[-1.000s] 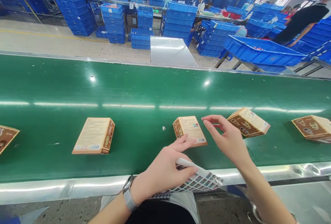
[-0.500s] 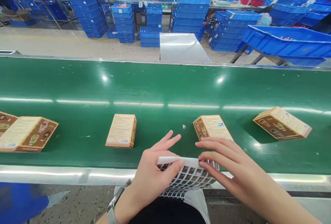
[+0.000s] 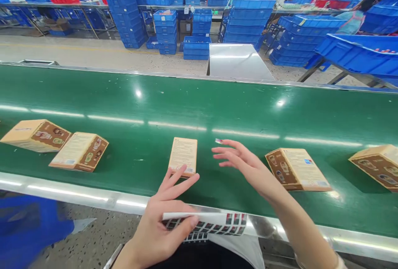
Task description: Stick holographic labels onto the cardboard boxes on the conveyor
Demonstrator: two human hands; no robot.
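Note:
My left hand (image 3: 161, 223) pinches a sheet of small stickers (image 3: 217, 224) at the near rail of the green conveyor belt (image 3: 199, 111), its fingers reaching toward a tan carton (image 3: 183, 156) lying flat. My right hand (image 3: 245, 165) hovers over the belt between that carton and another one (image 3: 297, 168) on the right. A small sticker (image 3: 218, 141) sits on a fingertip of my right hand, whose fingers are spread.
More cartons lie on the belt at the left (image 3: 79, 151) (image 3: 35, 135) and far right (image 3: 376, 165). A metal plate (image 3: 238, 61) stands beyond the belt. Stacks of blue crates (image 3: 245, 18) fill the floor behind. People work at benches at the back left and right.
My right hand left the sticker sheet and rose over the belt with a sticker on a fingertip. The cartons shifted rightward in view, and a further carton appeared at the left.

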